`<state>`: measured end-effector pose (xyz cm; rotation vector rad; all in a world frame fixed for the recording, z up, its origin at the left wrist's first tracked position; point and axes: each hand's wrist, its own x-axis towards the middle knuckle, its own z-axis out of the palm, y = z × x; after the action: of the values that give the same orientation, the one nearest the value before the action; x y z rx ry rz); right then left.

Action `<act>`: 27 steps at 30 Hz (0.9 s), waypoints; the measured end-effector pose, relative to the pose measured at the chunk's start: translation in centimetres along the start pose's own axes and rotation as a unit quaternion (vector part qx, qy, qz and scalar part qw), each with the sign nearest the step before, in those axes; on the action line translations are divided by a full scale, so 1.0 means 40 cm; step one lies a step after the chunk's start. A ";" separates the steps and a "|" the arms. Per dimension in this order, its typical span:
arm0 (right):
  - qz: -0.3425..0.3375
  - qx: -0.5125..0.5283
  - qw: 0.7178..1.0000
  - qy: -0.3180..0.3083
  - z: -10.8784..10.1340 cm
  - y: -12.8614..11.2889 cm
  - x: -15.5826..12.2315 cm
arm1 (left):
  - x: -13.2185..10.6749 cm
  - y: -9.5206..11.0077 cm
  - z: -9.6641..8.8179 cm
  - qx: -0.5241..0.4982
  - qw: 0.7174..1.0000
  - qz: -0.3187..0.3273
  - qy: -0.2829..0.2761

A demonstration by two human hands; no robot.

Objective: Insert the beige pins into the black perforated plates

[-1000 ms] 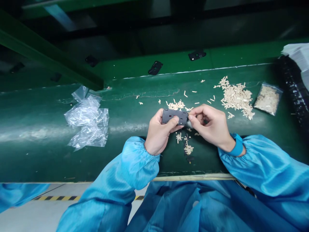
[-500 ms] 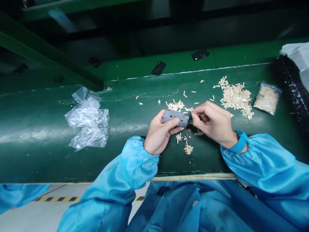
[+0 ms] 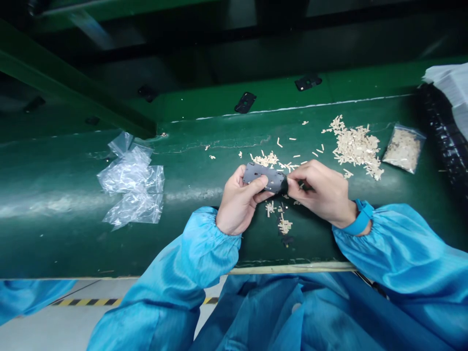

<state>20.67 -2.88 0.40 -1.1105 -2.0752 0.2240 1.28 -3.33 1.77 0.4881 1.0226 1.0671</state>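
Observation:
My left hand (image 3: 239,202) grips a flat dark grey plastic plate (image 3: 271,178) with small slots, thumb on its face and fingers beneath. At the plate's right end, my right hand (image 3: 321,192) is closed in a pinch; whether it grips the edge or some small part there cannot be made out. Just behind the plate lies a small pile of pale strips (image 3: 265,159). Below the hands are more pale strips (image 3: 284,224) and small dark bits (image 3: 287,241) on the green work surface (image 3: 204,243).
A larger heap of pale strips (image 3: 358,148) lies to the right, beside a zip bag of strips (image 3: 404,148). Clear plastic bags (image 3: 133,180) lie on the left. Black plates (image 3: 245,103) rest along the back. A black plastic-wrapped bundle (image 3: 444,131) borders the right side.
My right hand has moved slightly left and down, its fingertips now against the plate's right end. The plate has tilted a little in my left hand.

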 end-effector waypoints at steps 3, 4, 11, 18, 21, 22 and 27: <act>-0.021 -0.001 1.000 0.022 0.004 -0.004 0.001 | 0.000 -0.002 -0.001 -0.002 1.000 0.006 0.000; -0.025 -0.003 0.999 0.029 0.006 -0.004 0.001 | 0.000 -0.002 -0.001 -0.003 1.000 0.006 -0.002; -0.031 -0.028 0.998 0.040 0.011 -0.011 -0.005 | -0.001 -0.007 -0.002 0.003 1.000 0.015 -0.007; -0.022 -0.040 0.997 0.058 0.018 -0.015 -0.010 | 0.000 -0.017 -0.004 0.010 0.999 0.045 -0.010; -0.023 -0.021 0.998 0.057 0.018 -0.021 -0.011 | 0.002 -0.016 -0.003 0.005 0.999 0.046 -0.007; -0.029 -0.010 0.998 0.055 0.018 -0.023 -0.012 | 0.003 -0.015 -0.002 0.004 0.999 0.047 -0.005; -0.039 0.054 0.996 0.065 0.007 -0.027 -0.010 | 0.005 -0.007 -0.002 -0.018 0.999 0.028 -0.005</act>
<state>19.91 -3.79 0.52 -0.9524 -1.9622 0.2164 1.39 -3.28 1.43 0.4952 0.9843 1.1297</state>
